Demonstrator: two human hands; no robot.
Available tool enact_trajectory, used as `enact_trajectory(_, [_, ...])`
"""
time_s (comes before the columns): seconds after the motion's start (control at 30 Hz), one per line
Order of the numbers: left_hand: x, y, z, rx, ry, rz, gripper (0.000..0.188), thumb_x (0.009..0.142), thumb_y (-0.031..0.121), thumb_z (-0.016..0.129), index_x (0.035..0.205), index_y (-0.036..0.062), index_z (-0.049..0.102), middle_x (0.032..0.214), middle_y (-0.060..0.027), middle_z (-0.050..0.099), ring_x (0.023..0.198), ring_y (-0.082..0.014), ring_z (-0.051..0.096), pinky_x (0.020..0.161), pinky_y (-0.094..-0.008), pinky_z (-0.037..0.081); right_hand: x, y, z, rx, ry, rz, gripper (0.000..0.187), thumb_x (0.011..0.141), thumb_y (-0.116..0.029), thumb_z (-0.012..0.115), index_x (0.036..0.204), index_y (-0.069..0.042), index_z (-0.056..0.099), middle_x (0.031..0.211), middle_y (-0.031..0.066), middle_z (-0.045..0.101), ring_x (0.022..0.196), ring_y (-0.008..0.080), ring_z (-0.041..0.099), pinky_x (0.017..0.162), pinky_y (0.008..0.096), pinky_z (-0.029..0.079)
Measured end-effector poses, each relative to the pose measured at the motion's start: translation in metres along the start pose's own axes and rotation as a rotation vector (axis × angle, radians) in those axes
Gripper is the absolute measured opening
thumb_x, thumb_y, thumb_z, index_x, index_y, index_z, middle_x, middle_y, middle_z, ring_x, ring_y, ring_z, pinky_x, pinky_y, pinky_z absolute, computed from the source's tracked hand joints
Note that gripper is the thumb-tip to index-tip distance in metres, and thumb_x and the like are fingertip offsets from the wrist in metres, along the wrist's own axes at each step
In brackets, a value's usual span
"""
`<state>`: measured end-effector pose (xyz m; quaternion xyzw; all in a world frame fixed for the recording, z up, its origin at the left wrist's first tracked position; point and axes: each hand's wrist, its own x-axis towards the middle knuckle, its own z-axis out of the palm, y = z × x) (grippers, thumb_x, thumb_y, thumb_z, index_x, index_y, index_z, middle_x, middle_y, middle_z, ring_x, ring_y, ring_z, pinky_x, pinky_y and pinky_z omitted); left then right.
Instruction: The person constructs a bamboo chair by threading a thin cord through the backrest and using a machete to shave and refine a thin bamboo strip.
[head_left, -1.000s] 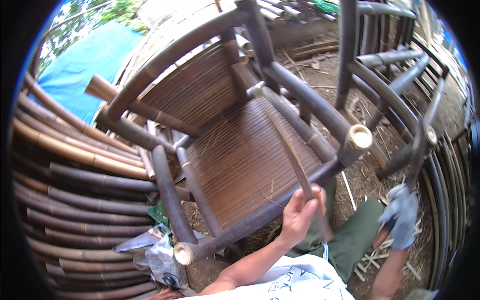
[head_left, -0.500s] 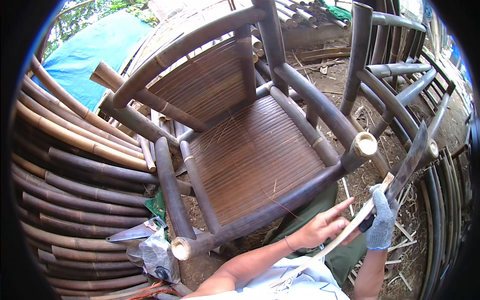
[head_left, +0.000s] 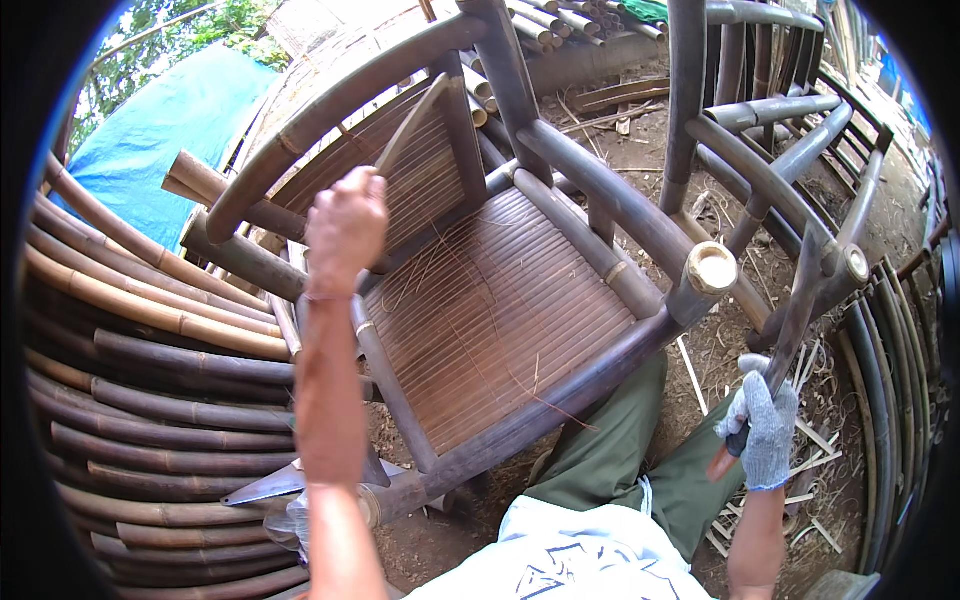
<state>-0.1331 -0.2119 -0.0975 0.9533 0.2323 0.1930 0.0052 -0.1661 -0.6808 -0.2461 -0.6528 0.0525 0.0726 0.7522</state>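
Note:
My bare left hand (head_left: 347,232) is raised in front of the chair's backrest, its fingers closed around a pale bamboo strip (head_left: 412,122). The strip points up and to the right, toward a post of the backrest; whether it touches it I cannot tell. In a grey knit glove, my right hand (head_left: 764,425) grips a machete (head_left: 796,315) by its handle, blade up, near a dark bamboo frame at the right. Before me stands a dark bamboo chair (head_left: 500,300) with a slatted seat, thin loose fibres lying on it.
Stacked bamboo poles (head_left: 180,400) fill the left side, with a handsaw (head_left: 265,484) on them beside a clear plastic bag (head_left: 288,522). More bamboo frames (head_left: 775,170) stand at the right. Pale offcuts (head_left: 815,465) litter the ground. A blue tarp (head_left: 165,130) hangs at the far left.
My left hand has moved from beside the right hand up and left to the backrest, carrying the strip. The machete has dropped slightly, and the strip is away from it.

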Motion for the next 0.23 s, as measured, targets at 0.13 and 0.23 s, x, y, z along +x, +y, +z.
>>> enact_trajectory(0.13, [0.037, -0.025, -0.018, 0.082, -0.015, 0.041, 0.036, 0.103, 0.031, 0.048, 0.117, 0.0063, 0.070, 0.111, -0.0257, 0.070, 0.107, -0.0441, 0.066, 0.095, -0.0521, 0.051, -0.012, 0.032, -0.032, 0.016, 0.115, 0.213, 0.022, 0.100, -0.015, 0.059, 0.115, 0.001, 0.059, 0.062, -0.0003, 0.048, 0.047, 0.0097, 0.049, 0.043, 0.0279, 0.048])
enact_trajectory(0.23, [0.069, -0.035, -0.007, 0.179, 0.022, 0.040, 0.034, 0.101, 0.032, 0.053, 0.114, 0.0062, 0.071, 0.083, -0.0152, 0.075, 0.089, -0.0323, 0.073, 0.086, -0.0449, 0.053, -0.016, 0.066, -0.061, -0.025, 0.127, 0.246, 0.026, 0.099, -0.023, 0.062, 0.117, -0.004, 0.060, 0.061, 0.0002, 0.047, 0.044, 0.0121, 0.049, 0.041, 0.0318, 0.050])
